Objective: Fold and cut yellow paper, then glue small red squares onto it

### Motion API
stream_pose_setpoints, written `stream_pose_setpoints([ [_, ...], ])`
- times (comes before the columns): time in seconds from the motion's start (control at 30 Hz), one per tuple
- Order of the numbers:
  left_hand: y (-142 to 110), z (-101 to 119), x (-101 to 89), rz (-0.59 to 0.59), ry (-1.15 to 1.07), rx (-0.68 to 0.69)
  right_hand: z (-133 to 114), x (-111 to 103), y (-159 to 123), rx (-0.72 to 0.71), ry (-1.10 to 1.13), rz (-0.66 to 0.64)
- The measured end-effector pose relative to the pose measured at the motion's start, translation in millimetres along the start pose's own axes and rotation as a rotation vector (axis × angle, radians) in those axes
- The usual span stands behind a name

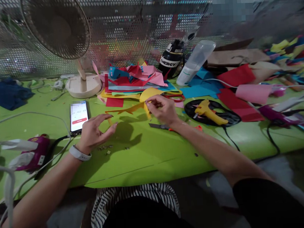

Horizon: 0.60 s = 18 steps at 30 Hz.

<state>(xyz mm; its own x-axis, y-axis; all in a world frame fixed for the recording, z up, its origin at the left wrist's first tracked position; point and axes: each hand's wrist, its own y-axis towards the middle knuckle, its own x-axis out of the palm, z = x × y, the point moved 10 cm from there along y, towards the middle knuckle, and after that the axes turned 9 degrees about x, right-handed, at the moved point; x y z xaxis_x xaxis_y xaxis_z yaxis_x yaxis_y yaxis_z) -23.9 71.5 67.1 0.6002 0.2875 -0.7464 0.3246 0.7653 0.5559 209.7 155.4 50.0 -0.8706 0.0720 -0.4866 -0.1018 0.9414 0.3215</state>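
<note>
A jagged orange-yellow paper strip (130, 109) stretches between my two hands, just above the green table. My right hand (164, 108) pinches its right end between thumb and fingertips. At the strip's left end is my left hand (96, 131), thumb and index finger apart, with the index fingertip close to or touching the paper. A curved yellow paper piece (151, 93) lies just behind my right hand. Under my right wrist lies a dark-bladed cutting tool (157, 126) with orange parts, partly hidden by the forearm. Small bits (108, 152) are scattered near my left wrist.
A phone (79, 116) lies beside my left hand; a fan (83, 84) stands behind it. Stacked coloured paper (136, 84), a black bottle (170, 60) and a clear bottle (196, 62) stand behind. A yellow glue gun (211, 113) rests at right. Cables trail from a purple power strip (35, 153).
</note>
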Motion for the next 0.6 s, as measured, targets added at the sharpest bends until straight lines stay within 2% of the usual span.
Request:
stream_pose_setpoints([
  [0.17, -4.2, -7.6, 7.1, 0.049, 0.069, 0.029, 4.2, 11.2, -9.5, 0.049, 0.051, -0.116],
  [0.33, -9.6, -12.7, 18.3, 0.062, 0.062, 0.058, 23.0, 48.2, -21.3, 0.237, 0.244, -0.444],
  [0.4, -10.9, -13.6, 18.2, 0.092, 0.003, 0.059, 26.9, 59.5, -26.1, 0.295, 0.335, -0.527],
  [0.5, -11.6, -11.2, 14.3, 0.145, -0.045, 0.085, 31.9, 62.8, -25.6, 0.388, 0.545, -0.504],
  [0.6, -11.1, -7.5, 13.7, 0.143, -0.022, 0.125, 34.3, 62.1, -24.0, 0.463, 0.752, -0.471],
])
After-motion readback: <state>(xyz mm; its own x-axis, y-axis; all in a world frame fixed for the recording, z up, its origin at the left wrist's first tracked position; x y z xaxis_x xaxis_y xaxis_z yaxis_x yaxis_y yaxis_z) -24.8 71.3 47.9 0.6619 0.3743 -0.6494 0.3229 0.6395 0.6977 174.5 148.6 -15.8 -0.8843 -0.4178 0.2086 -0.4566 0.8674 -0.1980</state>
